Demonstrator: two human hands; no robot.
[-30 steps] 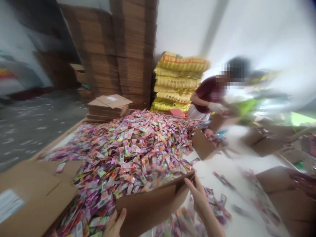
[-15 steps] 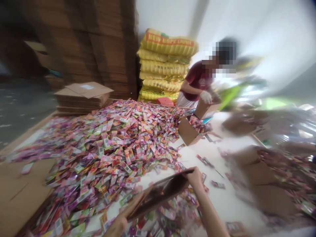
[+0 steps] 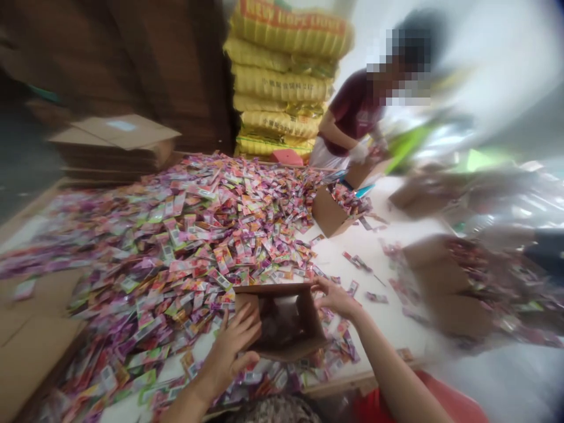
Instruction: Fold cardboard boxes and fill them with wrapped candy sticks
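A small open cardboard box (image 3: 282, 320) lies tipped toward me at the near edge of the white table (image 3: 396, 276). My left hand (image 3: 233, 346) grips its left wall, fingers spread over the flap and thumb below. My right hand (image 3: 337, 298) holds its right top corner with curled fingers. A big heap of colourful small sachets (image 3: 194, 229) lies just beyond and left of the box. Loose sachets (image 3: 339, 346) lie under and around it.
Another person in a dark red shirt (image 3: 352, 111) works at the far side with a small sachet-filled box (image 3: 335, 208). Blurred cartons stand at right (image 3: 445, 288). Yellow sacks (image 3: 282, 82), flat cardboard stacks (image 3: 114, 141) and a cardboard sheet (image 3: 26, 341) lie around.
The box swung from a raised, tilted position down onto the table with its opening toward me. Both hands moved down with it, and my view shifted lower and right.
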